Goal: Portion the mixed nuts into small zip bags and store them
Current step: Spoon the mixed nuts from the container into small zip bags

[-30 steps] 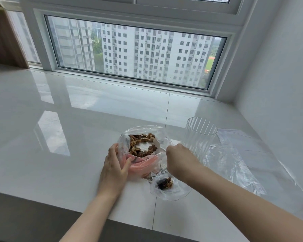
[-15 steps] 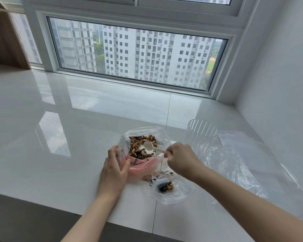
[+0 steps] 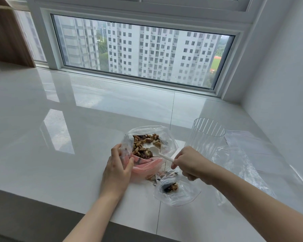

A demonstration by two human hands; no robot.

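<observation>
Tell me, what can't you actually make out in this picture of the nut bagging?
Head view only:
- Spoon handle end: hidden inside the right hand.
- Left hand fingertips: blurred behind the big nut bag plastic.
- Small zip bag: contents too small to identify; seal state unclear.
- Clear plastic sheets: number of spare bags unreadable.

Clear cup [image 3: 206, 137] just beside right hand [image 3: 191, 163]

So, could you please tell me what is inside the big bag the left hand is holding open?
The big bag holds mixed nuts and the bowl of a white spoon. The bag's pink folded side hides whatever lies deeper.
</observation>
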